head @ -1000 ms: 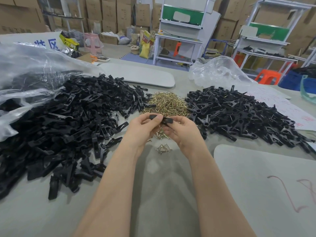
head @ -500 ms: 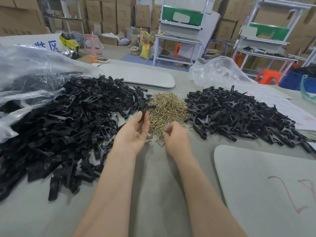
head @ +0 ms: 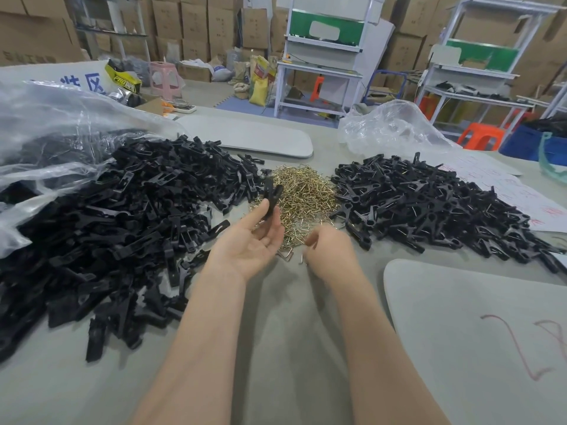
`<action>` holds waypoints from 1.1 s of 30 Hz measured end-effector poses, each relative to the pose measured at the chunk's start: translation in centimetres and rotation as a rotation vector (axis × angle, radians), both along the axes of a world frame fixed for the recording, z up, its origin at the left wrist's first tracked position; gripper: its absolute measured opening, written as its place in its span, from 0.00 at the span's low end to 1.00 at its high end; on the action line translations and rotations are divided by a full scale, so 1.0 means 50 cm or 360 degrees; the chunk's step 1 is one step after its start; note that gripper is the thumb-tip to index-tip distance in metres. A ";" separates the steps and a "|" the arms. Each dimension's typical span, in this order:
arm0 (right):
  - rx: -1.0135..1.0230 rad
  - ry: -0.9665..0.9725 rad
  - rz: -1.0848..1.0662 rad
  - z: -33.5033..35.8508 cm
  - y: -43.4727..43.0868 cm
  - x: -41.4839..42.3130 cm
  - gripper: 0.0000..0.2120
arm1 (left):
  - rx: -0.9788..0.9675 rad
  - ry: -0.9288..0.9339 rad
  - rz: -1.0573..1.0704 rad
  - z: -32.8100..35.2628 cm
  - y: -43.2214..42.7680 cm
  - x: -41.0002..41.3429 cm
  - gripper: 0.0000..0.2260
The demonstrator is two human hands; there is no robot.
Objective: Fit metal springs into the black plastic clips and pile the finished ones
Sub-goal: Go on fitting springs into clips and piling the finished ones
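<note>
**Head feed: left hand holds clip, right hand at the springs**

- Grey tabletop [head: 276, 348] fills my view.
- Left side of the tabletop: the biggest mass, a heap of loose black clip parts [head: 116, 228]. It runs from the far left edge nearly to the middle. A clear plastic bag [head: 52, 139] lies over its far left part.
- Right side: pile of finished clips [head: 429, 210], smaller, with glints of metal showing among the black.
- Near right corner: a grey board [head: 475, 338] with rounded corners and red scrawl on it, lying flat.
- Middle, between the two black heaps: a heap of brass-coloured springs [head: 303, 194], touching both at its sides.
- Left hand [head: 248, 246] is palm-up just in front of the springs. Thumb and fingers are curled round a black clip [head: 271, 196], which stands up out of the hand with its two ends splayed at the top.
- Right hand [head: 329, 251] is knuckles-up at the near edge of the spring heap, fingers curled under. I cannot tell whether it has a spring pinched.
- A few loose springs [head: 287, 256] lie on the tabletop between the two hands.
</note>
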State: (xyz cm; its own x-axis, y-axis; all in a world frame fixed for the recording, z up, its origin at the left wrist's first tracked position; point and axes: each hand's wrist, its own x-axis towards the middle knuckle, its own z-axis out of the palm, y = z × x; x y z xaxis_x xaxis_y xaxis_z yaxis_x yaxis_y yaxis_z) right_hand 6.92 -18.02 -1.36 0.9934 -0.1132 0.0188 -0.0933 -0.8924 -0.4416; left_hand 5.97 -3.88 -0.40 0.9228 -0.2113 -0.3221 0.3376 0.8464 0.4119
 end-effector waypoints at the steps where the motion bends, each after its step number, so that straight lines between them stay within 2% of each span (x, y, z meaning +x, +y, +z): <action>1: -0.0037 0.0032 0.0014 0.001 -0.002 0.000 0.08 | 0.0024 0.0021 -0.0014 0.000 -0.001 0.000 0.09; 3: -0.0099 0.0099 0.0052 0.003 -0.003 -0.001 0.08 | 0.0043 0.0051 -0.0015 0.000 -0.003 0.000 0.12; 10: -0.0170 0.0178 0.0073 0.003 0.001 0.002 0.08 | -0.0112 -0.0019 -0.0030 0.008 -0.007 -0.004 0.10; 14: -0.0214 0.0271 0.0129 0.005 -0.001 0.000 0.05 | -0.0077 -0.0088 -0.0023 0.013 -0.007 -0.009 0.09; 16: -0.0254 0.0325 0.0150 0.010 0.000 -0.002 0.05 | 0.0039 -0.0118 0.0048 0.012 -0.010 -0.008 0.05; 18: -0.0271 0.0331 0.0160 0.012 0.004 -0.004 0.05 | 0.0406 -0.0180 0.0196 0.007 -0.017 -0.001 0.02; 20: -0.0136 0.0231 0.0106 0.013 0.002 -0.003 0.05 | 0.1154 -0.0268 0.0398 -0.002 -0.022 0.004 0.06; 22: 0.0292 -0.0065 -0.0075 0.019 -0.007 0.001 0.03 | 0.1988 -0.0461 0.0575 -0.012 -0.025 0.002 0.08; 23: 0.0590 -0.0241 -0.0157 0.023 -0.013 0.001 0.03 | 0.2256 -0.0594 0.0616 -0.015 -0.027 -0.002 0.09; 25: 0.1190 -0.0463 -0.0173 0.030 -0.022 0.000 0.05 | 0.2511 -0.0855 0.0578 -0.024 -0.034 -0.002 0.09; 27: 0.1580 -0.0490 -0.0131 0.035 -0.028 -0.003 0.05 | 0.2687 -0.1030 0.0519 -0.030 -0.041 -0.001 0.08; 33: 0.1787 -0.0471 -0.0150 0.045 -0.035 -0.006 0.08 | 0.2860 -0.1226 0.0569 -0.035 -0.044 -0.002 0.10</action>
